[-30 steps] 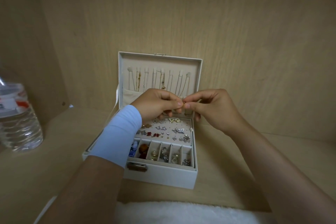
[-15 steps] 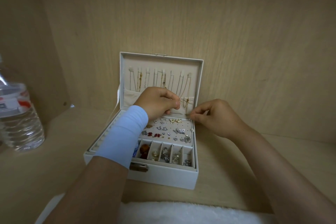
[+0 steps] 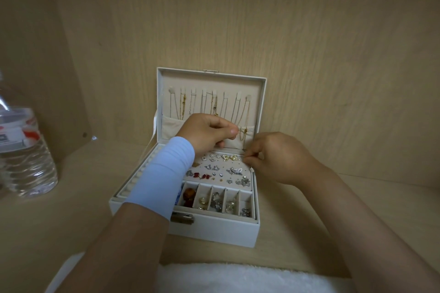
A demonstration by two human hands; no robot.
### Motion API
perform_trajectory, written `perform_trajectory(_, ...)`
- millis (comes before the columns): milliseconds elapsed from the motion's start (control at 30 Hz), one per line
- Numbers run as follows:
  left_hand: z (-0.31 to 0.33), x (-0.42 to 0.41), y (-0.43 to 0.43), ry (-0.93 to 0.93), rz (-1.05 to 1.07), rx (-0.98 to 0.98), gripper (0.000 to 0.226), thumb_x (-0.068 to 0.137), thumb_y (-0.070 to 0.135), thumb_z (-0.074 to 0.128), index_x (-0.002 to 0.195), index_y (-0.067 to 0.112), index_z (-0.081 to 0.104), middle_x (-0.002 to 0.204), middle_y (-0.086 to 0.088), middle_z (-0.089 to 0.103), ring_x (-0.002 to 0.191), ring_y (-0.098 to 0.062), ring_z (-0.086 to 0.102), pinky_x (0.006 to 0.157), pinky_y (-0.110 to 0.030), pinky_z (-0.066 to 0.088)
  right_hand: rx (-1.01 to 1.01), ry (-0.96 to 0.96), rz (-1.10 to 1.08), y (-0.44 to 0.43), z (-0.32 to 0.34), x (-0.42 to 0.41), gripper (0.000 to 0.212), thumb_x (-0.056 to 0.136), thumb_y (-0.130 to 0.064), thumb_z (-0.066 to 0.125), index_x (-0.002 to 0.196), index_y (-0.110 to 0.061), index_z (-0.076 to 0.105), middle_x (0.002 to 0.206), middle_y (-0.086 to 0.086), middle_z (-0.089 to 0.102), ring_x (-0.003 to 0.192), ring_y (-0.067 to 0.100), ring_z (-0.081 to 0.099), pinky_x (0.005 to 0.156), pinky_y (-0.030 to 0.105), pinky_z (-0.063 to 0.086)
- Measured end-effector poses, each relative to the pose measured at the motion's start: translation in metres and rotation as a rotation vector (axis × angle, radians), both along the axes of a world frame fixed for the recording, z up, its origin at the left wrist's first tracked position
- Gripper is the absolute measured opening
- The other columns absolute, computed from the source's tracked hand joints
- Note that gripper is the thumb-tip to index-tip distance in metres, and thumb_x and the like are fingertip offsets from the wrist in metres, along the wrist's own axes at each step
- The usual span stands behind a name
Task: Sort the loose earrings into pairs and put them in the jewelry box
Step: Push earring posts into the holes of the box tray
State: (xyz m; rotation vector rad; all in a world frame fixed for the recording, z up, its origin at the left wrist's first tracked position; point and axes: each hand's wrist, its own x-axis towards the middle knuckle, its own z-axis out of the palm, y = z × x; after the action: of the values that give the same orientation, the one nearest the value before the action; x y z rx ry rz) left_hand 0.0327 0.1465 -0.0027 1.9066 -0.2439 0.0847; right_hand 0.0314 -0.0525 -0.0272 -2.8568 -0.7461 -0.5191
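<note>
While the box [image 3: 214, 233] stands open on the bench [image 3: 309, 216], both hands work at the back of its stud pad [image 3: 221, 170]. The right hand [image 3: 278, 157] is low at the pad's back right corner, thumb and forefinger pinched together just above the fabric. What they pinch is too small to make out, though I judge it to be an earring. The left hand [image 3: 209, 133] hovers above the pad's back edge, fingers curled in and thumb pressed against the forefinger. Whether it holds anything I cannot tell. A pale blue sleeve [image 3: 164, 178] covers that wrist.

Many earrings [image 3: 229, 157] already sit on the pad in loose rows, several of them as matched pairs. More lie in the small compartments [image 3: 216, 200] along the front. Necklaces [image 3: 214, 104] hang inside the raised lid [image 3: 209, 78]. A bottle [image 3: 23, 154] stands well apart on the left, and a white fleece [image 3: 238, 278] lies at the near edge.

By my reading, the step in hand is seating one earring on the pad, with the sorting well along. The next move calls for a fine, steady push to set the post into a hole beside its match, without nudging its neighbours or snagging the chain hanging just behind.
</note>
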Motion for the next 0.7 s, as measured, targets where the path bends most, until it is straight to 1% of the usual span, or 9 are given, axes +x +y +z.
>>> perform_trajectory(67, 0.0, 0.0, -0.001, 0.007, -0.01, 0.005, 0.007, 0.09, 0.022, 0.07, 0.091, 0.023, 0.077, 0.081, 0.009, 0.076, 0.063, -0.004, 0.059, 0.051, -0.018, 0.047, 0.032, 0.028, -0.009, 0.001, 0.001, -0.001, 0.017, 0.091, -0.04, 0.065, 0.093, -0.03, 0.077, 0.094, -0.012, 0.066, 0.089, 0.01, 0.062, 0.074, 0.034, 0.053)
perform_trajectory(133, 0.0, 0.0, -0.001, 0.009, -0.015, 0.011, 0.007, 0.091, 0.022, 0.069, 0.093, 0.021, 0.076, 0.083, 0.012, 0.076, 0.063, -0.003, 0.06, 0.049, -0.015, 0.047, 0.126, 0.084, -0.056, 0.003, 0.0, -0.001, 0.012, 0.089, -0.038, 0.07, 0.091, -0.03, 0.078, 0.093, -0.014, 0.068, 0.088, 0.007, 0.063, 0.078, 0.033, 0.053)
perform_trajectory(267, -0.001, 0.0, -0.003, 0.005, -0.012, 0.002, 0.008, 0.092, 0.022, 0.067, 0.09, 0.023, 0.075, 0.084, 0.01, 0.077, 0.065, -0.004, 0.059, 0.047, -0.013, 0.043, 0.432, 0.178, -0.117, 0.001, -0.002, 0.003, 0.006, 0.082, -0.036, 0.077, 0.085, -0.03, 0.078, 0.082, -0.015, 0.072, 0.078, -0.001, 0.064, 0.077, 0.029, 0.053)
perform_trajectory(367, -0.001, 0.0, -0.006, -0.004, -0.013, -0.036, 0.008, 0.092, 0.026, 0.067, 0.092, 0.024, 0.075, 0.085, 0.008, 0.077, 0.067, -0.007, 0.059, 0.049, -0.013, 0.043, 0.754, 0.189, 0.005, 0.003, 0.007, 0.0, 0.014, 0.08, -0.017, 0.081, 0.093, -0.02, 0.077, 0.082, -0.007, 0.071, 0.055, -0.004, 0.057, 0.062, 0.018, 0.047)
perform_trajectory(433, -0.002, 0.001, -0.008, 0.003, -0.01, -0.052, 0.01, 0.091, 0.031, 0.068, 0.094, 0.025, 0.075, 0.09, 0.0, 0.077, 0.069, -0.01, 0.059, 0.055, -0.02, 0.045, 0.898, 0.204, 0.09, 0.006, 0.014, -0.005, 0.018, 0.077, -0.01, 0.083, 0.093, -0.014, 0.076, 0.08, 0.001, 0.07, 0.046, 0.001, 0.052, 0.05, 0.018, 0.046)
perform_trajectory(500, -0.002, 0.001, -0.01, 0.029, -0.02, -0.072, 0.013, 0.089, 0.036, 0.069, 0.096, 0.027, 0.076, 0.095, -0.009, 0.076, 0.071, -0.015, 0.058, 0.062, -0.029, 0.044, 0.966, 0.181, 0.112, 0.01, 0.016, -0.008, 0.013, 0.076, -0.011, 0.084, 0.086, -0.015, 0.076, 0.075, 0.004, 0.071, 0.046, 0.007, 0.053, 0.047, 0.021, 0.046)
perform_trajectory(533, -0.002, 0.0, -0.012, 0.045, -0.033, -0.091, 0.014, 0.089, 0.036, 0.07, 0.097, 0.027, 0.076, 0.097, -0.011, 0.075, 0.072, -0.015, 0.057, 0.063, -0.031, 0.043, 0.993, 0.164, 0.108, 0.011, 0.016, -0.008, 0.01, 0.076, -0.012, 0.084, 0.083, -0.015, 0.077, 0.073, 0.005, 0.071, 0.045, 0.008, 0.053, 0.047, 0.022, 0.045)
perform_trajectory(633, -0.002, 0.0, -0.015, 0.08, -0.06, -0.145, 0.016, 0.088, 0.033, 0.071, 0.099, 0.023, 0.076, 0.1, -0.009, 0.076, 0.071, -0.012, 0.057, 0.056, -0.027, 0.04, 1.072, 0.117, 0.074, 0.011, 0.014, -0.007, 0.014, 0.074, -0.011, 0.085, 0.082, -0.017, 0.075, 0.073, 0.003, 0.072, 0.046, 0.007, 0.053, 0.046, 0.021, 0.045)
perform_trajectory(700, -0.001, 0.0, -0.015, 0.101, -0.074, -0.161, 0.016, 0.089, 0.03, 0.07, 0.1, 0.021, 0.077, 0.095, -0.005, 0.076, 0.065, -0.009, 0.056, 0.053, -0.024, 0.038, 1.091, 0.111, 0.088, 0.01, 0.015, -0.008, 0.014, 0.075, -0.01, 0.085, 0.083, -0.017, 0.076, 0.074, 0.003, 0.072, 0.045, 0.008, 0.054, 0.045, 0.021, 0.046)
